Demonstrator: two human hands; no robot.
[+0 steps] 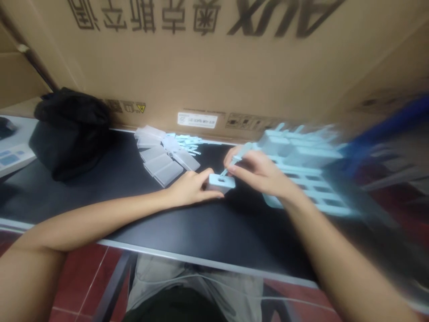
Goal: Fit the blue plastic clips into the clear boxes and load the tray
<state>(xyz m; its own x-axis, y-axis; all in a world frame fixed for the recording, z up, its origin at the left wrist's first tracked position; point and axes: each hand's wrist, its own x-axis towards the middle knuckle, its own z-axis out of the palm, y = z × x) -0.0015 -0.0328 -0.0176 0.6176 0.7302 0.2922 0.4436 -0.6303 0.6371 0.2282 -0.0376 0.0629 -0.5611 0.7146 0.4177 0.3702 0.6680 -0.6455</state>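
Observation:
My left hand (192,188) is closed around a small popsicle mould (221,181), a box with a pale blue top that has a dark slot in it. Between the thumb and fingers of my right hand (258,170) is a light blue popsicle stick (237,158), slanting down so that its thin end meets the slot. Whether the end has gone inside cannot be made out. Just right of my right hand lies a light blue mould tray (326,206) with rows of square openings. Several moulds with sticks (295,145) stand at its far side, blurred.
Translucent mould sleeves (162,163) lie left of centre, with a pile of blue sticks (187,142) behind them. A black cloth bag (69,132) sits at the left. A large cardboard box (214,76) walls off the back of the black table (201,232).

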